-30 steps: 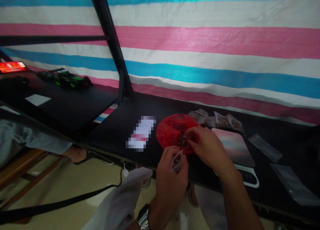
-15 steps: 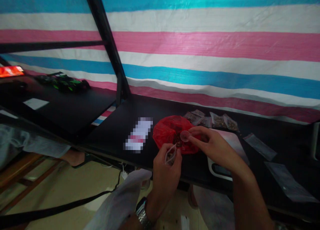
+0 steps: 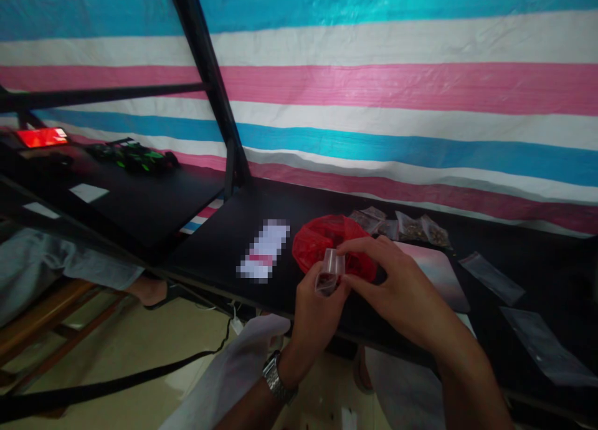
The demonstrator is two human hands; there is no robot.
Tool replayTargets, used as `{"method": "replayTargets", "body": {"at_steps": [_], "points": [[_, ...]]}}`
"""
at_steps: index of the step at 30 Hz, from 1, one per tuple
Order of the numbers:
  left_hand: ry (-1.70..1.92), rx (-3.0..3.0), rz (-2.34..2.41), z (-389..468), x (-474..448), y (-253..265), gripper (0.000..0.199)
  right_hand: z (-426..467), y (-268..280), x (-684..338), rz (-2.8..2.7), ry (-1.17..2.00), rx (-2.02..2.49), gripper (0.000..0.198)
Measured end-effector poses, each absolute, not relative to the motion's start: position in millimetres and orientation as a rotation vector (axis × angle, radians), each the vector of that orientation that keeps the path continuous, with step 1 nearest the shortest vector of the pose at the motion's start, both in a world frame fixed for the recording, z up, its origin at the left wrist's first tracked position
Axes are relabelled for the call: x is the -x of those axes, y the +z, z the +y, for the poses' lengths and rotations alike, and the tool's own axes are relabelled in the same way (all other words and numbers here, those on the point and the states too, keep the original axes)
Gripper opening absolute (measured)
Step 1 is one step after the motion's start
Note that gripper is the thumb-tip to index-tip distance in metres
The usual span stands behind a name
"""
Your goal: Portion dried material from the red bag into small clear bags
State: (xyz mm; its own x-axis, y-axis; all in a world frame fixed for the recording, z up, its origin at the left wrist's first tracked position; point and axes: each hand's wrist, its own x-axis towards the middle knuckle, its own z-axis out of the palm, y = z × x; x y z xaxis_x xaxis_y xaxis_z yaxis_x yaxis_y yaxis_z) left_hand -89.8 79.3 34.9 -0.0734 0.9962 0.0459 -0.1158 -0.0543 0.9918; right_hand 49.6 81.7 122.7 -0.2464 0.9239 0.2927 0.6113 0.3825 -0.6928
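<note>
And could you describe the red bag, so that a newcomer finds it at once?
Below the striped sheet is a black table. On it, just beyond the person's left hand, lies the red bag, thin and crumpled. Its colour sets it apart: the small bags behind it and to its right are clear.

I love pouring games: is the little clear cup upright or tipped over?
Tipped: the clear cup has its narrow end up, wider end down at the small bag.

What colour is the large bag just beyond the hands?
The large bag is red, in the head view.
</note>
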Motion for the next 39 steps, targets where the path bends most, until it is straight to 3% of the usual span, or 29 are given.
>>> {"method": "replayTargets", "body": {"at_steps": [7,15,22,39], "points": [[1.361,-1.099,1.116,80.5,88.1,36.9,0.02,90.5,112.4,-52.6,-1.881,0.451,1.215,0.03],[1.433,-1.187,1.26,82.0,99.4,35.5,0.015,116.1,78.2,-50.6,-2.024,0.352,1.703,0.017],[1.456,-1.134,1.269,86.2,101.0,36.0,0.014,118.6,72.4,-50.4,-1.89,0.688,1.593,0.014],[1.368,-1.194,1.139,85.4,91.9,36.5,0.012,89.1,114.9,-46.1,-1.81,0.705,1.321,0.026]]}}
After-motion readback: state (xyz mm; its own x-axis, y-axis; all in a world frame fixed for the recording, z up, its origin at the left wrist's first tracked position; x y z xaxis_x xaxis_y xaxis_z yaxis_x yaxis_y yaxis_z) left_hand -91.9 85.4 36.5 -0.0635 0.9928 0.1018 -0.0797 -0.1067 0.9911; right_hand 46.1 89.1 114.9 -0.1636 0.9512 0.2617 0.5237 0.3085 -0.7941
